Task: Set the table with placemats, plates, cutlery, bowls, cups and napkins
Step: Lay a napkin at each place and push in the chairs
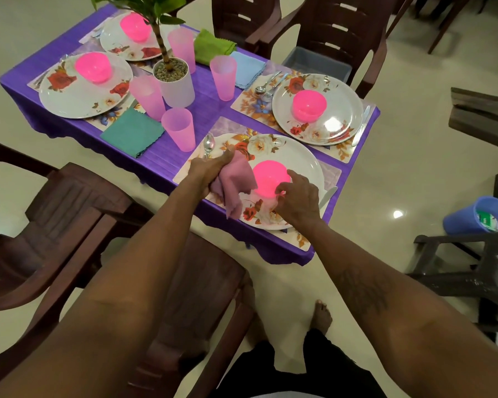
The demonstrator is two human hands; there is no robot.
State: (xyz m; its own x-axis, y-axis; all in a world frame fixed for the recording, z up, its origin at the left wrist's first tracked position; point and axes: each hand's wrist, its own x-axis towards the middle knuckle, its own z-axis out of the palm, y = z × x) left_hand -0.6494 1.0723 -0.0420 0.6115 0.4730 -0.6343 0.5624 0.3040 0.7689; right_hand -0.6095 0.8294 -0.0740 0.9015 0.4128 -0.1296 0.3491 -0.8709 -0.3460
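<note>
Both arms stretch forward, left grip [210, 170] clenched, right grip [296, 196] loosely curled.

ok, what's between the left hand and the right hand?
In the head view: the napkin gripped by the left hand, then the near bowl on its plate, right beside the right hand.

Mauve napkin [236, 179] bunched in left hand [210, 170], hanging over floral plate [304, 156]

Left hand [210, 170] grips a mauve napkin [236, 182]; right hand [296, 196] touches the pink bowl [268, 176].
</note>
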